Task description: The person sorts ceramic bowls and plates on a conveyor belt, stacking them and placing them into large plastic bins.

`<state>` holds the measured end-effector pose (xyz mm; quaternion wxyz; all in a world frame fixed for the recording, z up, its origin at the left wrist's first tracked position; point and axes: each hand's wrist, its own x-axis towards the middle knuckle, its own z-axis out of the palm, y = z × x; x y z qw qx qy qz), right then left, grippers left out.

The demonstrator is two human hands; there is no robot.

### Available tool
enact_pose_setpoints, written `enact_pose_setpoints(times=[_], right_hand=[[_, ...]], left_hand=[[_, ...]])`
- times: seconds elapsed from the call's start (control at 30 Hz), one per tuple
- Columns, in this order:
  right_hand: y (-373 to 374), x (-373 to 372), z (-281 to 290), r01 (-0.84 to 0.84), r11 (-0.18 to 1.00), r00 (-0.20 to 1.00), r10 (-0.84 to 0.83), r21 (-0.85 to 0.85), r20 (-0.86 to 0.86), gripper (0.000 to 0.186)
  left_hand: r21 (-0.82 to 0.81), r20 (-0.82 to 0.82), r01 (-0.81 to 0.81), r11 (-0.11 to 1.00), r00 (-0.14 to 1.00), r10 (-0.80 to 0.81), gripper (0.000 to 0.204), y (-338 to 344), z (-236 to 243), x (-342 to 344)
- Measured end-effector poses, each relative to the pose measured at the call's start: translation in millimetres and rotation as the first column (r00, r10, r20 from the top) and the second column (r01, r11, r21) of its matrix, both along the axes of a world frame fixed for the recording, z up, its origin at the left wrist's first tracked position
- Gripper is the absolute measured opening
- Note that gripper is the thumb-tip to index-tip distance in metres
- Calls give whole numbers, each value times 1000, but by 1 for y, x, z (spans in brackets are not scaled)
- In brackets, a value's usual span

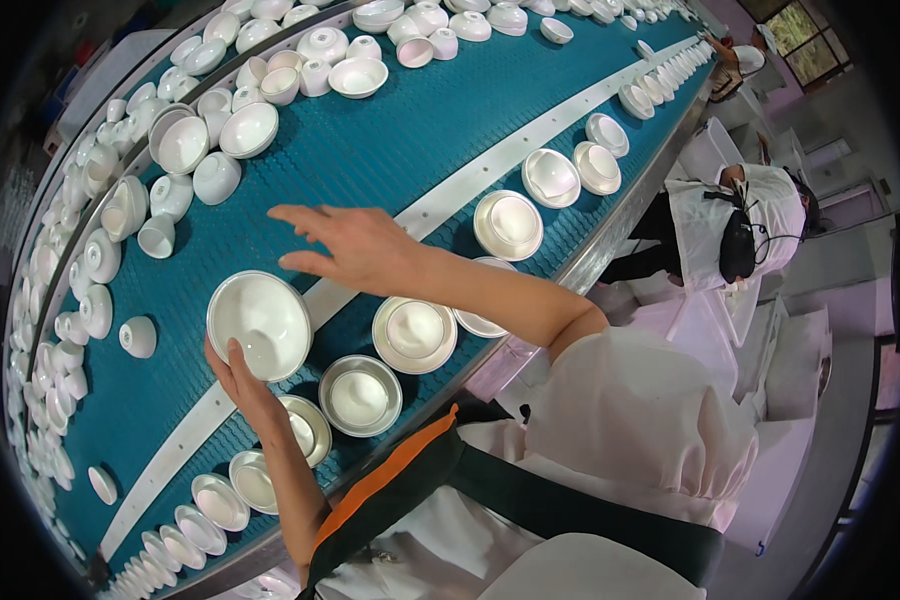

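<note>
A large white bowl (260,322) is gripped at its lower left side by my left hand (242,382), the thumb lying over the inside and the fingers hidden beneath. It is tipped so that its hollow shows, above the pale divider strip. My right hand (355,245) reaches out over the blue conveyor belt (345,165) with fingers stretched and nothing in them. Small white bowls (242,130) lie beyond its fingertips, apart from it. Under my right forearm and wrist sit stacked white bowls (415,330), a smaller one inside a wider one.
A pale divider strip (480,170) runs along the belt. Several nested bowls (360,396) line the near lane beside the metal edge (610,240). Loose bowls crowd the far side. At the right, a person in white (715,230) stands by white bins (708,150); another person (740,65) is farther off.
</note>
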<state>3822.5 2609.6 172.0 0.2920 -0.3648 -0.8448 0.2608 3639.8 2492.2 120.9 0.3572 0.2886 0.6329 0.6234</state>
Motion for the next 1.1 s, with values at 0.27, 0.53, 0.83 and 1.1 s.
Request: enact_pose_setpoints(times=[0.27, 0.53, 0.83, 1.1], right_hand=[[43, 277, -65, 818, 569, 511, -786, 87, 348, 57], [22, 287, -79, 411, 787, 614, -612, 459, 499, 19], [-43, 264, -58, 618, 621, 778, -393, -483, 491, 27], [-14, 268, -78, 15, 336, 887, -439, -942, -142, 55]], left_hand=[[28, 54, -82, 996, 995, 81, 46, 27, -1, 34], [51, -56, 44, 998, 998, -42, 46, 44, 8, 63], [-2, -330, -57, 998, 942, 53, 26, 15, -6, 86], [-246, -818, 308, 919, 442, -368, 21, 17, 12, 165]])
